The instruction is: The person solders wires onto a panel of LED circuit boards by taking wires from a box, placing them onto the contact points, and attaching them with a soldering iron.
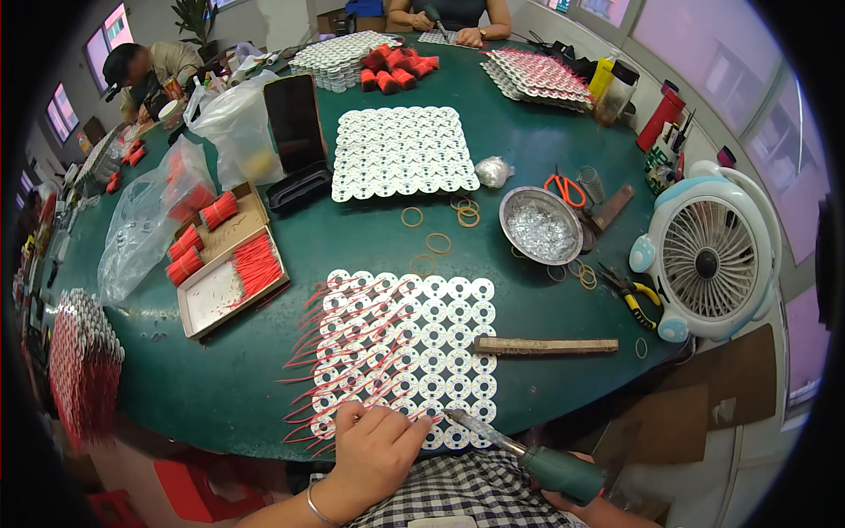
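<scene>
The left hand (374,449) is lying on the near edge of a sheet of white rings (414,352), its fingers (414,425) spread slightly and pressing flat on the rings, clamped on nothing. The right hand (572,502) is mostly hidden at the lower edge, its fingers wrapped around the green handle of a soldering iron (528,453), whose metal tip is pointing left and touching the bottom row of rings just beside the left fingertips. Red wires (330,352) are sticking out of the left part of the sheet, fanning toward the left. The sheet is sitting on the green surface (528,141) right in front of the person. Just to its right a wooden stick (546,346) is lying flat. Farther back a second sheet (400,151) is lying bare of wires, with rubber bands (437,242) between the two sheets. A metal bowl (540,226) is standing to the right, with orange scissors (563,187) behind it and pliers (632,295) near a white fan (709,255). To the left a tray (231,283) is holding loose red wires.
</scene>
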`<act>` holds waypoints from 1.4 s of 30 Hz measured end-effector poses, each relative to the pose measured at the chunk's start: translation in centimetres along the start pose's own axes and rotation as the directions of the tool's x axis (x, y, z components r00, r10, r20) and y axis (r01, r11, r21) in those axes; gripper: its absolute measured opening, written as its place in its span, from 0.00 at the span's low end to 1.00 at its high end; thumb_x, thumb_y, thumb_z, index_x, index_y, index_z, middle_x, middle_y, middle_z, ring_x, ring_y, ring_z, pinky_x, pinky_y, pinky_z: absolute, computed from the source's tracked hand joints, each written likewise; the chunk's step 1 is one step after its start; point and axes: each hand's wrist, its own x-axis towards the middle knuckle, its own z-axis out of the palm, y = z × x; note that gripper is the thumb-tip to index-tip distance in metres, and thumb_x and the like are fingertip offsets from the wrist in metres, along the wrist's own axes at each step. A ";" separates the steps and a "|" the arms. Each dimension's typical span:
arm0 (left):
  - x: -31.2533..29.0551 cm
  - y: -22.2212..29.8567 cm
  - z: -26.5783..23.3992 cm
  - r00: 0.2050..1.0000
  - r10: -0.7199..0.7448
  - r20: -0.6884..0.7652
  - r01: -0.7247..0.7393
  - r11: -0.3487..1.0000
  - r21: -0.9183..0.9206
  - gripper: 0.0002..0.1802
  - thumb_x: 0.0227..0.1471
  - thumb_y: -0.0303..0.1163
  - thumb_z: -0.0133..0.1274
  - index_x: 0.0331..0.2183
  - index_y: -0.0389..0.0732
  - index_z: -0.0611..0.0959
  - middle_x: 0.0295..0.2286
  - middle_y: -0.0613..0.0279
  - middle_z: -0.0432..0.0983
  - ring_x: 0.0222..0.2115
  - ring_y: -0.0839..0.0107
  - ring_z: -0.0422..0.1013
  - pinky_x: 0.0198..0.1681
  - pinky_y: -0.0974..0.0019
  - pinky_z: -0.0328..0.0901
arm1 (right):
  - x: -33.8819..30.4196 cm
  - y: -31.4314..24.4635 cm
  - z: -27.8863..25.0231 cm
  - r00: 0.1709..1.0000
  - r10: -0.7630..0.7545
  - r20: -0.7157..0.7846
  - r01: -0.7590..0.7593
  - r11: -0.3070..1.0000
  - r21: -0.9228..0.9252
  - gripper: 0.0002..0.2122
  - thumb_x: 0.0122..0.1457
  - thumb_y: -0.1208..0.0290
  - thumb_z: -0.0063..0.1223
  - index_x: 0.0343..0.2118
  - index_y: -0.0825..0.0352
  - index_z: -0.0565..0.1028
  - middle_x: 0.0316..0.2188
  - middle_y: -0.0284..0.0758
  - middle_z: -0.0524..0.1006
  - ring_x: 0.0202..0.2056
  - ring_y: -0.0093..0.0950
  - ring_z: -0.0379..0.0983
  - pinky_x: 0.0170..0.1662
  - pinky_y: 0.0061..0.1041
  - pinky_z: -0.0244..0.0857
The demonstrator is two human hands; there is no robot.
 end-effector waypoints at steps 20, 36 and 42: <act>-0.4 0.1 0.1 0.999 -0.020 0.026 0.021 0.999 -0.036 0.09 0.38 0.29 0.56 0.29 0.47 0.81 0.19 0.71 0.64 0.24 0.73 0.64 0.35 0.65 0.55 | 0.2 0.3 0.0 0.985 -0.171 0.033 0.173 0.982 -0.080 0.05 0.49 0.71 0.55 0.29 0.65 0.76 0.25 0.33 0.77 0.25 0.28 0.74 0.28 0.24 0.67; -2.4 0.4 -1.2 1.000 0.006 0.030 -0.004 0.998 -0.065 0.11 0.37 0.30 0.57 0.30 0.45 0.82 0.19 0.72 0.64 0.24 0.74 0.63 0.33 0.65 0.54 | -1.9 1.2 0.2 0.999 -0.037 -0.006 0.038 0.997 0.068 0.10 0.50 0.68 0.57 0.34 0.66 0.75 0.30 0.33 0.78 0.31 0.27 0.75 0.39 0.26 0.67; -2.4 0.4 -0.7 1.000 -0.007 0.003 0.008 0.996 -0.089 0.10 0.37 0.29 0.58 0.29 0.45 0.82 0.18 0.71 0.61 0.23 0.73 0.62 0.32 0.65 0.54 | -0.9 0.1 0.5 0.993 -0.117 -0.032 0.119 0.992 0.053 0.10 0.49 0.67 0.59 0.33 0.65 0.76 0.29 0.33 0.77 0.30 0.29 0.75 0.35 0.27 0.68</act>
